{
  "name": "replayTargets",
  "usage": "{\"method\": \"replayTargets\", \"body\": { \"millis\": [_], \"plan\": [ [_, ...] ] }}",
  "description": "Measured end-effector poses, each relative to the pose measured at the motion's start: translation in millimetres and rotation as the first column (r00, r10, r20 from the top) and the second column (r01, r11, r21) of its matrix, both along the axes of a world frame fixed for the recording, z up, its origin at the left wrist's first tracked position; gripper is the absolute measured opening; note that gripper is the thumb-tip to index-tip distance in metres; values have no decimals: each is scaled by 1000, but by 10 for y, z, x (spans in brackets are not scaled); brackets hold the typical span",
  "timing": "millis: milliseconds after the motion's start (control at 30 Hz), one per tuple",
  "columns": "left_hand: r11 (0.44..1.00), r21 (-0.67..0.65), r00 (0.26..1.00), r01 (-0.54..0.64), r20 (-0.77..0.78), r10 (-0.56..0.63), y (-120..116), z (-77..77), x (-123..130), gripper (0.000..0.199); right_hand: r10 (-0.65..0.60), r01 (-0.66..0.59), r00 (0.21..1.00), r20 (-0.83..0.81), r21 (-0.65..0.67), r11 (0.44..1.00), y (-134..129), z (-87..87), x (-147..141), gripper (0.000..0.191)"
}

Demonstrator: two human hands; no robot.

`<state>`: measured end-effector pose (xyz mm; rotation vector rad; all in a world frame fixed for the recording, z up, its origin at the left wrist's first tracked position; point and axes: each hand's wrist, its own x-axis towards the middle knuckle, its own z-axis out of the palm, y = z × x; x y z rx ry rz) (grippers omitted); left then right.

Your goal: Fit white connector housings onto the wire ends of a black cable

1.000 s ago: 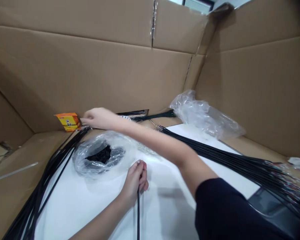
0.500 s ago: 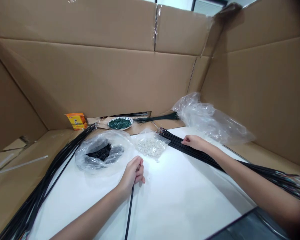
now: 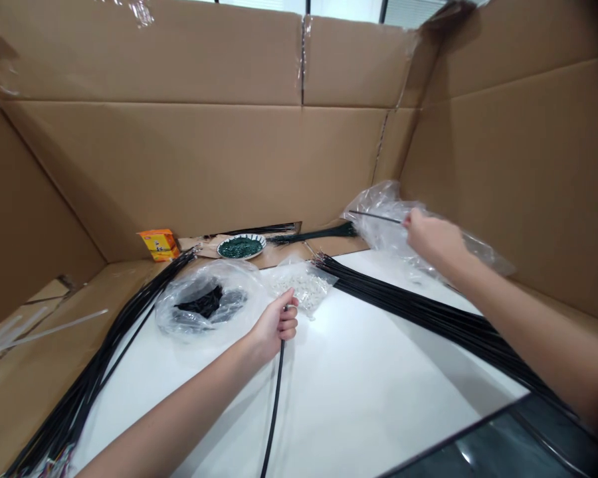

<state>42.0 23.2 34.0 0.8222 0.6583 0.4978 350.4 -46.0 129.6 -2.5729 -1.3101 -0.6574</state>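
Note:
My left hand (image 3: 275,326) is closed around a black cable (image 3: 275,405), whose length hangs down toward the front edge of the view. To the right and higher up, my right hand (image 3: 434,240) pinches another thin black cable (image 3: 373,216); its end points left, across a clear plastic bag (image 3: 379,236). Below that hand a thick bundle of black cables (image 3: 403,302) lies on the white board. Just behind my left hand is a small clear bag of white pieces (image 3: 306,287).
An open plastic bag (image 3: 167,318) with black pieces and a second cable bundle (image 3: 114,332) lie on the left. Toward the back are a plate of dark green bits (image 3: 240,247), an orange box (image 3: 160,245) and dark green ties (image 3: 319,234). Cardboard walls (image 3: 219,159) surround the board.
My right hand has risen from the cable bundle, moved right, and now holds a single cable. My left hand has shifted slightly up and right with its cable, its fingers curled closer.

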Motion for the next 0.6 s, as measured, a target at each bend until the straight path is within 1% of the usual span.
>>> {"method": "replayTargets", "body": {
  "millis": [67, 133, 233, 267, 333, 367, 400, 433, 467, 500, 533, 567, 600],
  "plan": [
    [1000, 9, 1000, 13, 22, -14, -42, 4, 43, 24, -22, 15, 996, 85, 84, 996, -105, 148, -4, 40],
    [999, 36, 998, 23, 57, -25, -87, 19, 88, 22, -18, -10, 983, 182, 153, 988, -218, 258, -37, 41],
    [996, 82, 993, 35, 112, -44, -148, 49, 167, 28, 6, -78, 952, 305, 225, 971, -387, 433, -23, 46],
    [995, 91, 990, 47, 127, -58, -164, 55, 194, 29, -7, -90, 943, 332, 277, 957, -439, 506, 25, 49],
    [992, 95, 984, 81, 149, -94, -189, 53, 244, 28, -56, -96, 937, 344, 409, 907, -531, 664, 189, 54],
    [991, 92, 981, 96, 157, -110, -199, 45, 262, 27, -37, -152, 943, 330, 529, 835, -569, 739, 291, 57],
    [990, 87, 979, 109, 162, -122, -209, 32, 276, 27, -43, -153, 947, 317, 565, 811, -601, 803, 393, 62],
    [990, 82, 978, 117, 164, -129, -219, 16, 283, 28, -54, -129, 953, 298, 560, 818, -626, 853, 483, 68],
    [990, 75, 978, 121, 163, -132, -229, -2, 284, 28, -39, -103, 960, 276, 480, 871, -644, 885, 551, 69],
    [990, 68, 978, 121, 161, -130, -241, -19, 281, 29, -1, -92, 968, 252, 357, 930, -653, 898, 589, 66],
    [991, 60, 979, 120, 159, -128, -254, -34, 274, 30, 42, -96, 974, 222, 237, 967, -652, 894, 592, 60],
    [991, 50, 979, 120, 159, -127, -269, -46, 268, 31, 84, -111, 979, 188, 142, 984, -643, 875, 559, 51],
    [992, 40, 978, 123, 163, -128, -287, -52, 264, 32, 124, -141, 979, 163, 98, 985, -625, 843, 491, 42]
  ]
}}
